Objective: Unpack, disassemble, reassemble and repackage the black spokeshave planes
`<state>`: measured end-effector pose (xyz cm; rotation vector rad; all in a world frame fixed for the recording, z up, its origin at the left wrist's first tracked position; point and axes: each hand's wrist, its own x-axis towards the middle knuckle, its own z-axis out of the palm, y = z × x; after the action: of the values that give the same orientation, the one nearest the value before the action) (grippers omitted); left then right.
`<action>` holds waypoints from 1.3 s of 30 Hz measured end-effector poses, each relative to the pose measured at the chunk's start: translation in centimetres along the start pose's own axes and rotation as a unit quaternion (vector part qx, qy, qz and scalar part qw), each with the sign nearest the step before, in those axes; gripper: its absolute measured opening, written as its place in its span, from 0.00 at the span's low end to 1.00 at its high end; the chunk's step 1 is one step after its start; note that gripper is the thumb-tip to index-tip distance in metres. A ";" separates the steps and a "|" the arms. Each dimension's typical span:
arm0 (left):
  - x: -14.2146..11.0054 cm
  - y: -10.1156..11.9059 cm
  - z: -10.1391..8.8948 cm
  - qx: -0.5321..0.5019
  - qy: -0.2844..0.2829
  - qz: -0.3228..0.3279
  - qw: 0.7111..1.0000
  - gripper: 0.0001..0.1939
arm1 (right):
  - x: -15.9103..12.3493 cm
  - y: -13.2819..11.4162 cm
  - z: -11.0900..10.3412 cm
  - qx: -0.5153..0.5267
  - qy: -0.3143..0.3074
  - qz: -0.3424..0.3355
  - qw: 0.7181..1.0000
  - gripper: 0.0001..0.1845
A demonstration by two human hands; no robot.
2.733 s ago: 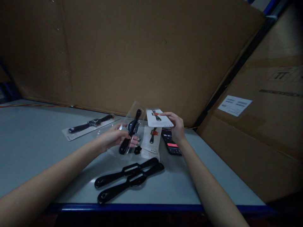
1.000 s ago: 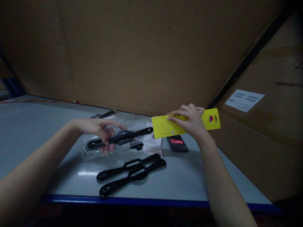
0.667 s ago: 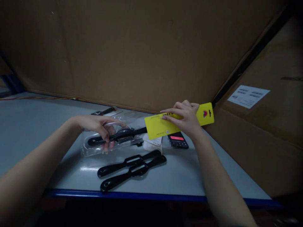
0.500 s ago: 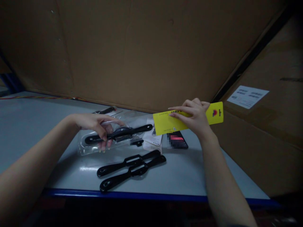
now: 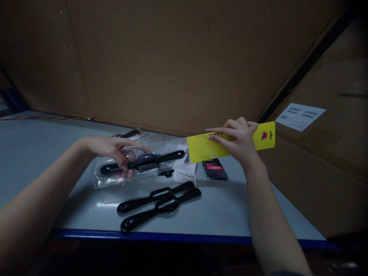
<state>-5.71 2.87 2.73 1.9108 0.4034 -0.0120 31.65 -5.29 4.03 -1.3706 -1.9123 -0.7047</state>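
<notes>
We catalogue one pale grey table (image 5: 34, 134) with a blue front edge (image 5: 172, 237). Near the middle of the near side we record two black watch straps (image 5: 152, 196), lying side by side and almost parallel, close to each other. Farther in we note white printed leaflets (image 5: 184, 172), with a small black plastic piece (image 5: 166, 172) just to their left and a phone (image 5: 215, 170), screen blurred, just to their right. At the far edge we enter a packaged watch strap (image 5: 128, 133), and, further left, a thin coloured wire (image 5: 51, 119).
</notes>
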 end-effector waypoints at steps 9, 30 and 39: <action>-0.4 -0.2 -0.3 -0.018 0.008 -0.020 1.000 0.36 | -0.1 0.5 -0.2 0.001 0.013 0.013 1.000 0.13; 3.5 1.2 4.0 -0.121 -0.019 -0.043 0.992 0.27 | -0.7 -9.7 4.1 0.040 -0.100 -0.012 0.994 0.27; 5.4 0.9 5.1 0.003 0.119 -0.076 0.990 0.24 | -1.0 -11.5 4.3 0.002 -0.070 -0.020 0.997 0.33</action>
<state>0.57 -0.59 0.53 1.8896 0.7101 0.1161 20.03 -6.10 0.04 -1.4149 -2.0553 -0.6383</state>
